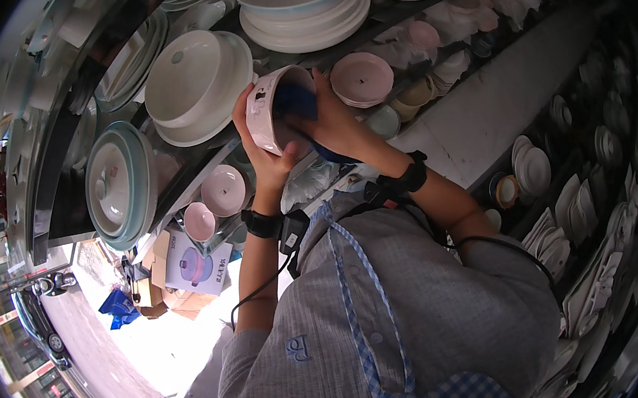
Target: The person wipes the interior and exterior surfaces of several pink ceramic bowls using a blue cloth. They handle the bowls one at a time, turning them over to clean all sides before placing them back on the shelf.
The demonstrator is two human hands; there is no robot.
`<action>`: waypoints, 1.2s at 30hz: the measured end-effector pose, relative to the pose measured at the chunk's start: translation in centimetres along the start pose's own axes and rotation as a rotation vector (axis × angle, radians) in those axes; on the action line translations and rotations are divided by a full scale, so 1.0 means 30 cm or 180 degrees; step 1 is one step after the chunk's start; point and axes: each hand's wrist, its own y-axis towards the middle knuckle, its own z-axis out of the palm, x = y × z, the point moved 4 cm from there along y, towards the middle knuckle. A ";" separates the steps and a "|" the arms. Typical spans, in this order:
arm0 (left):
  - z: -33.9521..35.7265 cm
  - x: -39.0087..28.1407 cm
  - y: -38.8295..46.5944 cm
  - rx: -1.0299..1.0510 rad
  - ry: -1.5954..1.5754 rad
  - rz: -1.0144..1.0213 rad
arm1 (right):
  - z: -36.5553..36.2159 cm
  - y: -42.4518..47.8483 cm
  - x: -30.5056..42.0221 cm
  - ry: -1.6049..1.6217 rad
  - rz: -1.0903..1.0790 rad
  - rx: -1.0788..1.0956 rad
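My left hand (268,157) grips a pink ceramic bowl (261,114) from its left side and underneath, thumb near the rim. The bowl is tilted, its mouth facing right, and its outer wall bears a small black figure. In my right hand (334,121) is a dark blue cloth (294,102), pressed into the bowl's mouth; some of it hangs below the palm. The fingers of that hand are partly hidden inside the bowl. Just to the right sits a stack of pink bowls (361,78) on the lower shelf.
White serving dishes (190,78) and stacked large bowls (298,3) crowd the shelf ahead. A lidded blue-rimmed dish (119,185) stands at left. Pink bowls (223,190) sit below my left hand. Racks of plates (531,165) line the right side; a printed carton (194,264) is at lower left.
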 end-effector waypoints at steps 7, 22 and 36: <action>0.020 -0.007 -0.004 0.0049 0.0133 0.0095 | 0.039 -0.024 -0.044 -0.0008 -0.0319 0.0010; -0.018 0.004 -0.032 0.1073 -0.0385 -0.1147 | -0.091 -0.012 0.031 -0.1144 -0.0834 -0.0499; 0.048 -0.005 -0.045 0.0461 -0.0319 -0.0311 | -0.035 -0.014 -0.047 0.0175 0.0199 0.0401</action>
